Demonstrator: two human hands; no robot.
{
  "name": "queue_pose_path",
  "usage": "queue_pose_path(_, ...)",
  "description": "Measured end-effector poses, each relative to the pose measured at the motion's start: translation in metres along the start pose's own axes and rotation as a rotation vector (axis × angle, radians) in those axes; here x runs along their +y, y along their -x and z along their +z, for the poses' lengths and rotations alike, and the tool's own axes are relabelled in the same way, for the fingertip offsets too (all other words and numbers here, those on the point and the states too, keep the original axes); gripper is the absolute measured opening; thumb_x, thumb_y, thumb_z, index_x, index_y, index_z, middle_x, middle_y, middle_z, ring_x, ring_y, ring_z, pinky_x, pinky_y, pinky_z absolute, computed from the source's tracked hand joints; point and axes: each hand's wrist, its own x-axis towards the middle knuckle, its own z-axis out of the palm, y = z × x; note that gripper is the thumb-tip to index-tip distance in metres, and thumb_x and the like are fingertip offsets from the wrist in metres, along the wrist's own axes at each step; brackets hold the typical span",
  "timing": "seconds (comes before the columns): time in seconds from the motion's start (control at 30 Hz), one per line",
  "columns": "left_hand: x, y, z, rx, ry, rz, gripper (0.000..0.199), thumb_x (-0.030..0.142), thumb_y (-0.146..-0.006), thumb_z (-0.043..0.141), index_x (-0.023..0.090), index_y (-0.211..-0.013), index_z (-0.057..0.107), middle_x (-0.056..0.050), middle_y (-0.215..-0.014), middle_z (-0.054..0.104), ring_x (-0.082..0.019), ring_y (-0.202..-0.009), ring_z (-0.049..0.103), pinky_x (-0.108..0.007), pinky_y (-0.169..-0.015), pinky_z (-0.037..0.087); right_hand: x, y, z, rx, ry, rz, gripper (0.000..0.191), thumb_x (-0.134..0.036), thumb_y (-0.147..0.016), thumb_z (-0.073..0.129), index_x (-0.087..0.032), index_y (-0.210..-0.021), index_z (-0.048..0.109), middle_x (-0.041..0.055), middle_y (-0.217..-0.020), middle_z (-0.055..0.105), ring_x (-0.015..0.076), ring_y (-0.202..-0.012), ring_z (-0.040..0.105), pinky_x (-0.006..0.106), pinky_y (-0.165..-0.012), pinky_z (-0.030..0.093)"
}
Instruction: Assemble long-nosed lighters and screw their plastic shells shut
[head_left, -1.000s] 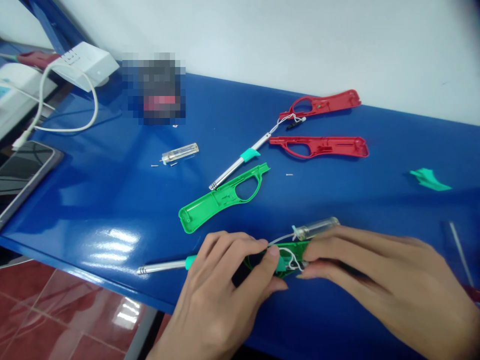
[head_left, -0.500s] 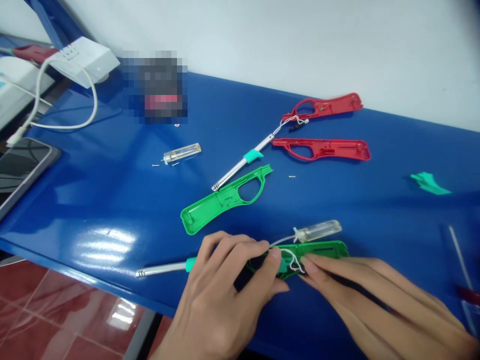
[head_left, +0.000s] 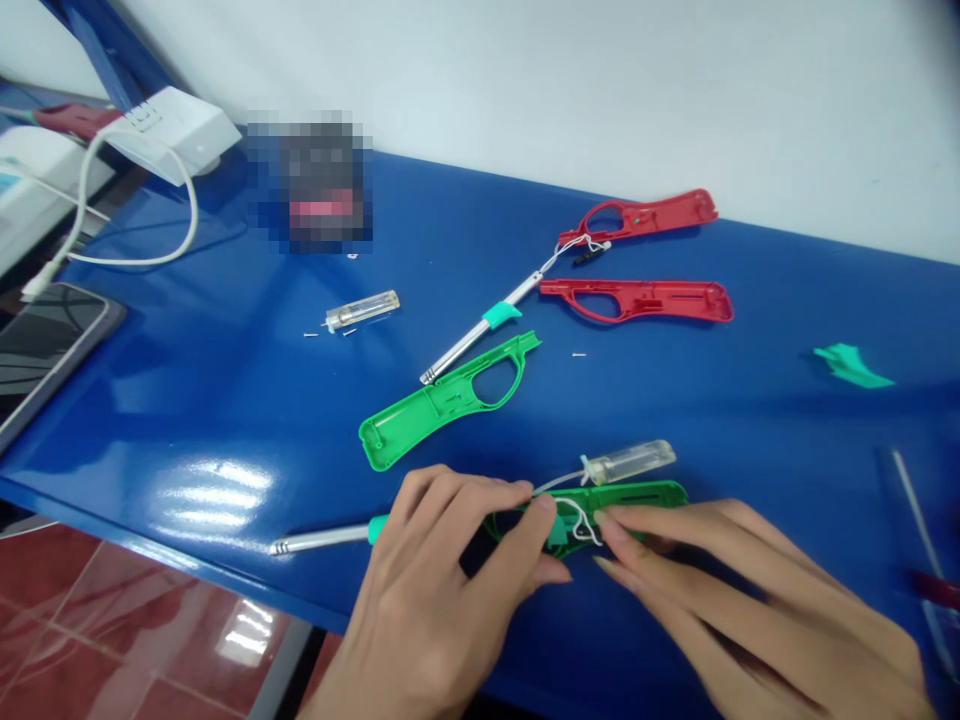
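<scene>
In the head view, my left hand (head_left: 457, 580) is closed on a green lighter casing half (head_left: 645, 492) near the table's front edge. From under that hand a metal lighter tube (head_left: 322, 539) with a teal collar sticks out to the left. My right hand (head_left: 697, 570) is closed at the casing's right part, fingertips beside a looped white wire (head_left: 581, 515); whether they pinch the wire or the casing is partly hidden. A teal trigger (head_left: 557, 532) sits between the hands. Just behind the casing, a clear fuel tank (head_left: 634, 461) is joined to a thin tube.
Behind lie another green casing half (head_left: 420, 425), a second metal tube (head_left: 465, 348) and two red casing halves (head_left: 652, 302). A second fuel tank (head_left: 365, 309) and small screws are at left. A teal trigger (head_left: 853, 365) and a screwdriver (head_left: 919, 515) lie right; a phone (head_left: 56, 350) lies left.
The right fingertips have drawn slightly apart and lower beside the white wire. The left hand keeps its hold, and the whole view has shifted slightly.
</scene>
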Motion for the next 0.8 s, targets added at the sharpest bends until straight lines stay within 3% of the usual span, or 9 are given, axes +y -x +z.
queue_pose_path(0.13, 0.000, -0.001, -0.002, -0.024, 0.019, 0.020, 0.013, 0.021, -0.108, 0.070, 0.017, -0.119, 0.076, -0.003, -0.112, 0.077, -0.016, -0.100, 0.072, -0.034, -0.094, 0.049, 0.010, -0.012, -0.008, -0.079, 0.011, -0.044, 0.036, -0.019, -0.108, 0.053, -0.039, -0.125, 0.078, -0.0002, -0.119, 0.078, 0.0175, -0.100, 0.077, 0.028, -0.080, 0.067)
queue_pose_path(0.3, -0.002, 0.000, -0.003, -0.036, 0.015, 0.042, 0.014, 0.020, -0.107, 0.072, 0.017, -0.121, 0.075, -0.003, -0.111, 0.077, -0.015, -0.101, 0.073, -0.034, -0.093, 0.052, 0.024, -0.049, -0.018, -0.170, -0.142, -0.105, 0.031, -0.024, -0.109, 0.057, -0.035, -0.099, 0.083, -0.0002, -0.103, 0.076, 0.0123, -0.083, 0.076, 0.020, -0.066, 0.061)
queue_pose_path(0.47, -0.002, -0.001, -0.003, -0.044, 0.050, 0.011, 0.015, 0.018, -0.107, 0.072, 0.017, -0.122, 0.076, -0.003, -0.112, 0.077, -0.016, -0.102, 0.073, -0.033, -0.091, 0.054, 0.030, -0.071, -0.022, -0.352, -0.215, -0.050, 0.032, -0.040, -0.110, 0.059, -0.030, -0.087, 0.079, -0.0011, -0.099, 0.073, 0.0116, -0.077, 0.076, 0.021, -0.070, 0.059)
queue_pose_path(0.63, -0.002, 0.002, 0.000, -0.021, 0.026, 0.013, 0.014, 0.021, -0.107, 0.072, 0.019, -0.120, 0.078, -0.002, -0.107, 0.079, -0.016, -0.094, 0.071, -0.032, -0.086, 0.053, 0.034, -0.080, -0.024, -0.490, -0.280, -0.065, 0.031, -0.026, -0.110, 0.058, -0.030, -0.085, 0.076, -0.0035, -0.098, 0.070, 0.0082, -0.077, 0.072, 0.020, -0.071, 0.055)
queue_pose_path(0.8, -0.001, 0.006, 0.002, -0.014, 0.030, -0.024, 0.018, 0.019, -0.112, 0.061, 0.018, -0.122, 0.076, -0.003, -0.110, 0.078, -0.017, -0.096, 0.070, -0.034, -0.088, 0.052, 0.034, -0.081, -0.022, -0.541, -0.269, -0.037, 0.033, -0.026, -0.110, 0.056, -0.029, -0.083, 0.075, -0.0032, -0.096, 0.070, 0.0089, -0.075, 0.069, 0.022, -0.067, 0.051)
